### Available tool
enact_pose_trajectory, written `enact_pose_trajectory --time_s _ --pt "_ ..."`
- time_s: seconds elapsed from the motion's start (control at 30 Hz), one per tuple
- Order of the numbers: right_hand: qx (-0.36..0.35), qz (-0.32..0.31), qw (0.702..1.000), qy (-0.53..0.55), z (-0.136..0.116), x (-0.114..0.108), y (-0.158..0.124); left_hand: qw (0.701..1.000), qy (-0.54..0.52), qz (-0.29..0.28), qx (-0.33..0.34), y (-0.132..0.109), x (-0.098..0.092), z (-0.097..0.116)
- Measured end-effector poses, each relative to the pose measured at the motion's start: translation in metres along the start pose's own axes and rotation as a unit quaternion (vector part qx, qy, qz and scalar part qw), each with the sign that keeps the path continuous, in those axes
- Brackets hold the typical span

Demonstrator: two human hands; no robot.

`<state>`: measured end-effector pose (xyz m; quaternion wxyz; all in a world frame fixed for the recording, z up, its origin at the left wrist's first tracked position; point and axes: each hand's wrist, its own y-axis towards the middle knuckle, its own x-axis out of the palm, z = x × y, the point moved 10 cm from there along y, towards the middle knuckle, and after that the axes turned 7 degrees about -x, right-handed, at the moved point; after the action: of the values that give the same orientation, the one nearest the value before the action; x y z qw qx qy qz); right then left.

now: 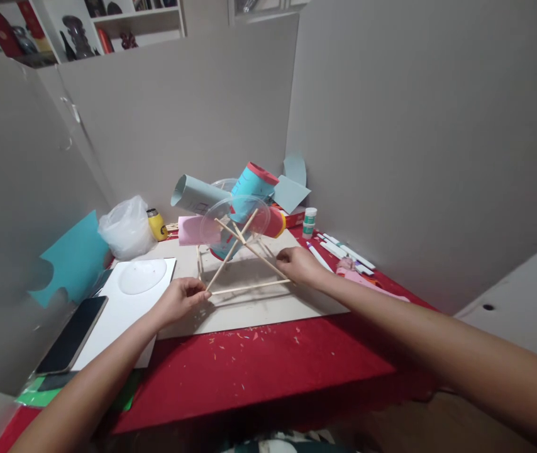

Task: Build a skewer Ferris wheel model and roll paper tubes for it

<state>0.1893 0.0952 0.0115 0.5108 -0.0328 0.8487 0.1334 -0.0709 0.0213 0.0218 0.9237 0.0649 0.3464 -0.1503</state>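
Observation:
A craft wheel model stands on a pale board, with paper tubes (a grey tube, a blue tube, a pink tube and others) fixed around clear plastic discs. Crossed thin wooden sticks form its stick frame. My left hand pinches the frame's near left bottom corner between thumb and fingers. At the near right bottom corner, my right hand is closed around the stick joint, its fingertips partly hidden behind the stick. The wheel's far side is mostly covered by the tubes.
On the left lie a phone, a white sheet and cut blue paper. Behind are a plastic bag and a yellow jar. Small tubs and markers stand right. Grey panels surround the red-covered table.

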Motion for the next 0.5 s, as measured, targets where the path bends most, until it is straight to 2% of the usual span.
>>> enact_pose_trajectory --time_s 0.23,0.5 --pt "-0.004 -0.014 1.0 -0.014 -0.018 -0.012 0.023 1.0 -0.003 -0.02 -0.016 0.012 -0.023 0.0" --pt "0.0 -0.045 0.999 -0.011 -0.032 -0.011 0.068 0.999 -0.001 -0.01 -0.036 0.041 -0.065 0.008"
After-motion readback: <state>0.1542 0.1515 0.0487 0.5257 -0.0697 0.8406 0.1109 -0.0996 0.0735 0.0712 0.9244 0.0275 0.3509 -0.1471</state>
